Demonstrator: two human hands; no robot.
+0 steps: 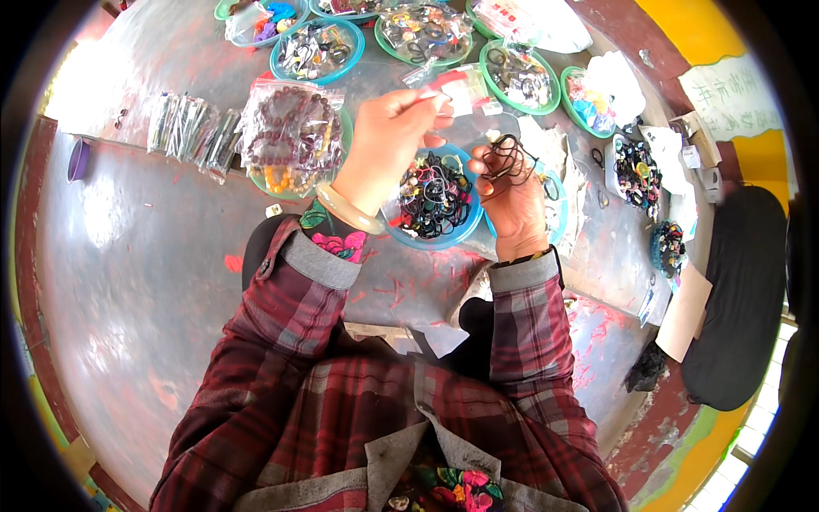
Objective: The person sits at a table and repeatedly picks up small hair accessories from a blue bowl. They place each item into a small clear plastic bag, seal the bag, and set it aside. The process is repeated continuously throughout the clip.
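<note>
Plaid sleeves (533, 334), grey cuffs (320, 263), pale bangle (350, 211)

Bright glare whitens the grey surface (162, 282) at your left; fisheye distortion bends edges toward the black rim.

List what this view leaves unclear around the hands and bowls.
All in the head view:
Round blue plastic basin: part of its left rim, hidden by the left hand.
Thin black cords at the right hand: how each is tied, too small.
Round green plastic bowl: part of its inside, covered by a clear bag of dark beaded bracelets.
</note>
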